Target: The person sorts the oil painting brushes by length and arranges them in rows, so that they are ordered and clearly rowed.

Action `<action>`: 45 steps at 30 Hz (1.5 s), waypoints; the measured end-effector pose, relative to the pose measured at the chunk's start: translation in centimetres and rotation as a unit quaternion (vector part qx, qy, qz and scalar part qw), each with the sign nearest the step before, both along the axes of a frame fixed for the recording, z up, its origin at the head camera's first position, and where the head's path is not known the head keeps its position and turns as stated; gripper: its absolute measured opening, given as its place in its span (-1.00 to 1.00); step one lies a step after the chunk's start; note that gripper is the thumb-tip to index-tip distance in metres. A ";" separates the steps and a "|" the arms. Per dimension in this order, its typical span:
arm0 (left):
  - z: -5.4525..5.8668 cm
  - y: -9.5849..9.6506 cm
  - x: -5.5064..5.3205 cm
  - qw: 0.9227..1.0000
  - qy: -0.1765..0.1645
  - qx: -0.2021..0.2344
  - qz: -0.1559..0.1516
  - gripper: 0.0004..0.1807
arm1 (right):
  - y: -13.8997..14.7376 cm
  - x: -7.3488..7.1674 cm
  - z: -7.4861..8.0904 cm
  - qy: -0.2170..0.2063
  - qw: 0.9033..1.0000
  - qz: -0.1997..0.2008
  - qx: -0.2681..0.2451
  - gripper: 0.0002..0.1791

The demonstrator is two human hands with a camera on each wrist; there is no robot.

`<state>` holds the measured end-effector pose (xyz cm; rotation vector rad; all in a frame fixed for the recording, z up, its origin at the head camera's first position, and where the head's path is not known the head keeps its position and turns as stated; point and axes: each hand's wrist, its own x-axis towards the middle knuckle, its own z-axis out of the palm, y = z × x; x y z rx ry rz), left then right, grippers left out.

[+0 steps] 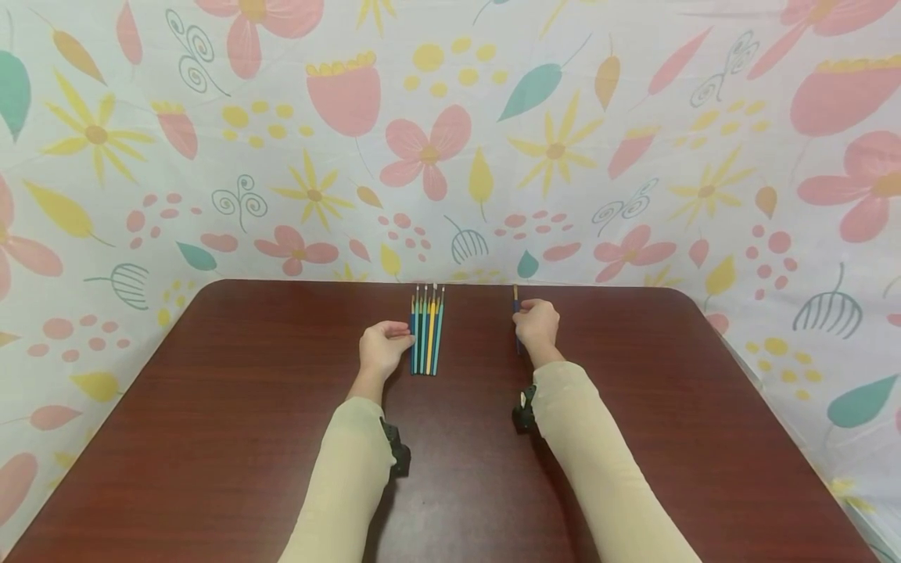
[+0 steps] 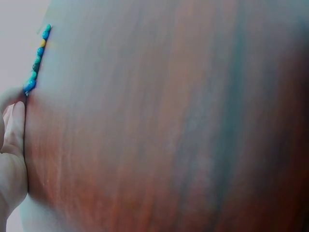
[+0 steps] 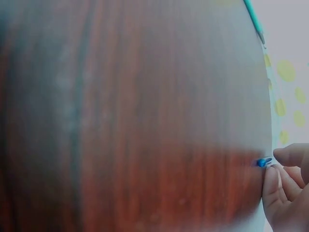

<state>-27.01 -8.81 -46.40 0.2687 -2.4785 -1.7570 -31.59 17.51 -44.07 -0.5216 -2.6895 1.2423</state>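
Several slim paintbrushes [image 1: 431, 336] lie side by side on the table, bristles toward the back edge, with teal, blue, green and yellow handles. At the row's left end my left hand [image 1: 382, 348] pinches the dark blue paintbrush [image 1: 412, 360] between thumb and fingertips. In the left wrist view, the rounded handle ends [image 2: 37, 60] form a line just above the fingers. Farther right, my right hand [image 1: 538, 322] pinches a separate blue paintbrush [image 1: 516, 295] with a tan tip, pointing toward the back edge. Its blue handle end [image 3: 261, 163] shows between thumb and fingers in the right wrist view.
The dark red-brown wooden table [image 1: 246, 422] has rounded back corners. Close behind it hangs a white cloth [image 1: 450, 219] printed with flowers and leaves. A black wrist camera [image 1: 397, 450] sits at the left cuff, another camera [image 1: 523, 410] at the right.
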 end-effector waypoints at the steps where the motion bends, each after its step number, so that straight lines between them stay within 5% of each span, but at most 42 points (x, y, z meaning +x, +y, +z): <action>1: 0.0 0.0 0.0 1.000 -0.001 0.000 0.000 -0.73 | 0.0 0.0 0.0 0.001 1.000 0.000 -0.002 -0.61; 33: -0.2 -0.1 -0.1 1.000 -0.001 0.001 0.001 -0.73 | -1.4 1.4 0.1 0.070 0.992 -0.021 -0.104 -0.62; 45: -0.1 0.0 0.0 1.000 -0.001 -0.003 -0.002 -0.74 | -3.2 2.2 0.3 0.060 0.984 0.017 -0.168 -0.60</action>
